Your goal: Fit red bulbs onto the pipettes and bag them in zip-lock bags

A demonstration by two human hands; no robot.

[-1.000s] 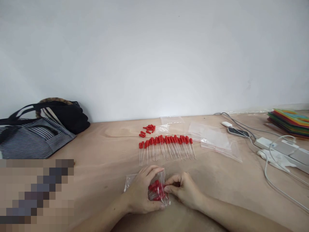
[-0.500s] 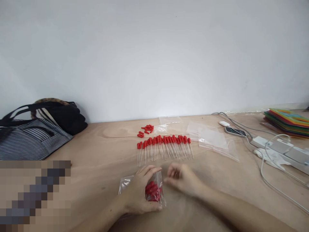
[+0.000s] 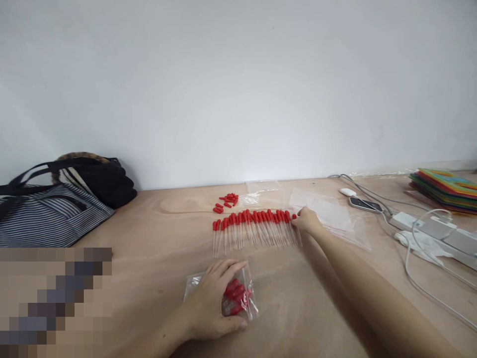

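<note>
My left hand [image 3: 212, 303] rests on a clear plastic bag [image 3: 250, 298], its thumb and fingers spread around the red bulbs [image 3: 235, 293] inside. Farther forward, my right hand [image 3: 306, 220] has its fingers closed at the red bulb of the rightmost dropper [image 3: 294, 217]. That dropper ends a long row of clear droppers with red tops [image 3: 257, 217], lying side by side on the wooden table [image 3: 164, 263]. Behind the row's left end lie several loose red bulbs [image 3: 229, 199] and, beside them, thin clear tubes [image 3: 249, 200].
Flat clear bags [image 3: 331, 214] lie right of the row. Farther right are a small black device [image 3: 365, 204], cables, a white power strip [image 3: 436, 229] and stacked coloured sheets [image 3: 447, 189]. A striped bag [image 3: 55, 214] sits at the left by the wall.
My right hand has moved forward and right from beside the bag to the row's right end, closing on the last dropper's bulb. My left hand remains on the bag.
</note>
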